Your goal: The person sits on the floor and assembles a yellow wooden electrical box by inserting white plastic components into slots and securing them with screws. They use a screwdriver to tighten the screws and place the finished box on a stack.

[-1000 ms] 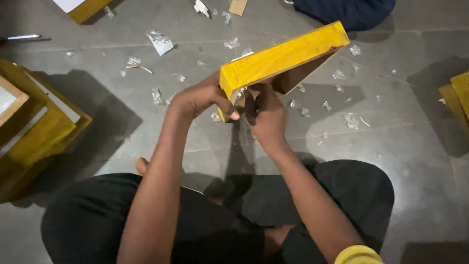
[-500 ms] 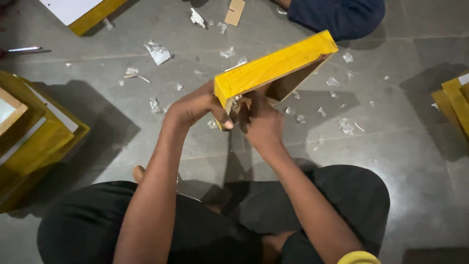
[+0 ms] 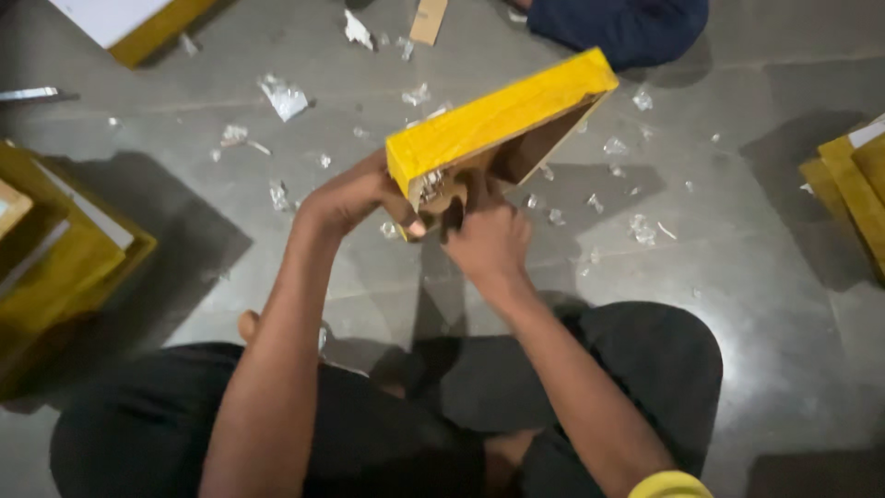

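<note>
The left fingers point(image 3: 410, 224) are curled tight around the near corner of the box point(image 3: 498, 120), with the thumb pressed on its end. The right fingers point(image 3: 475, 189) are bunched up and pinching at something small and shiny on that same corner. It may be a bit of torn wrap, but it is too small to tell. The left hand point(image 3: 355, 195) sits just left of the box. The right hand point(image 3: 489, 242) sits just under it, and the two hands almost touch.

The box is yellow on top and brown on the side. It is up in the air over the floor point(image 3: 737, 240), tilted, with its far end higher than the near end. It looks like a stiff card box, and I think it is light, since it sits easily in the fingers at one corner. The flat sides look smooth, so the corner and the edges seem the best places to grip it.

Under and around the box lie many scraps point(image 3: 281, 95) of clear wrap on the floor. Far left of the box is a pile of yellow boxes point(image 3: 55, 267). Far right of it are more yellow ones point(image 3: 853, 184). Beyond the box sits another person in dark blue cloth point(image 3: 627, 23).
</note>
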